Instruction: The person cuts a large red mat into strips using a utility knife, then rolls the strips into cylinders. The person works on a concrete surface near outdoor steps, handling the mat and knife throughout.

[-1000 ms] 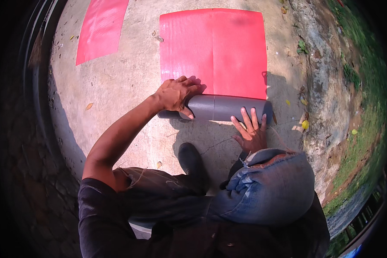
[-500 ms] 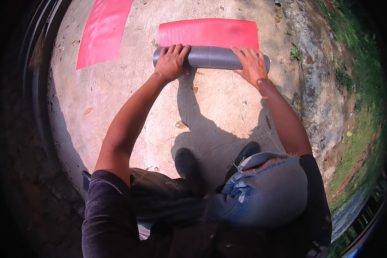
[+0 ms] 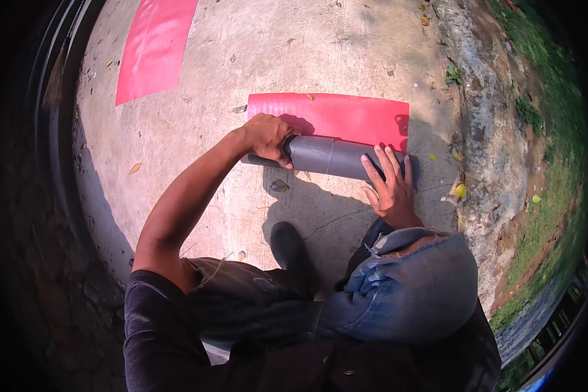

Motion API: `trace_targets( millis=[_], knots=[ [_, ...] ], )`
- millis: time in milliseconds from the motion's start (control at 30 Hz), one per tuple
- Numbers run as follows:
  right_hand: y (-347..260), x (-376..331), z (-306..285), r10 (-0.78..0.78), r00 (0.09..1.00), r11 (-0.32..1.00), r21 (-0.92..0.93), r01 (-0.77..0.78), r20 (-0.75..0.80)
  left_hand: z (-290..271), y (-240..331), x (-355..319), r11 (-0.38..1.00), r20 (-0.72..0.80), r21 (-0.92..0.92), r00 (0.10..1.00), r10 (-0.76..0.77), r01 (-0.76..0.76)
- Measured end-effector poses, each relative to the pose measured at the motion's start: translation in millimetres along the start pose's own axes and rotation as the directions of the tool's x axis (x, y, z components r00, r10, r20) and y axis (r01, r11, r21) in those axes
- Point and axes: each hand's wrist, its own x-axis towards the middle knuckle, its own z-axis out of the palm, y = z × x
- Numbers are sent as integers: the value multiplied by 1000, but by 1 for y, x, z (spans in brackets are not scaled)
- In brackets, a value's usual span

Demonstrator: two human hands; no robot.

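On concrete (image 3: pixel 176 137) — part-rolled mat (image 3: pixel 312 154), leaf (image 3: pixel 279 186) beside, pink strip (image 3: pixel 155 55) apart

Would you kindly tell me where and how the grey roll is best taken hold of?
Probably near both ends, coming from the person's side with the fingers spread over its curved top: the grey roll is a long cylinder lying crosswise, and the flat red part extends from its far side.
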Motion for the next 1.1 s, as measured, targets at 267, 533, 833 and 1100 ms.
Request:
trace_targets(
  millis=[267, 533, 833, 1100],
  knots=[
    [61, 106, -5, 59, 992, 998, 8, -61, 107, -8, -55, 13, 957, -778, 54, 613, -137, 283],
    [124, 144, -19, -44, 998, 997, 60, 46, -47, 65, 37, 56, 175, -135, -984, 829, -542, -46],
    [137, 145, -21, 120, 987, 982, 134, -135, 109, 41, 40, 103, -105, -141, -963, 793, -593, -250],
    [51, 85, 5, 328, 826, 13, 872, -489, 458, 19, 73, 114, 413, -553, -826, 692, -464, -383]
  ],
)
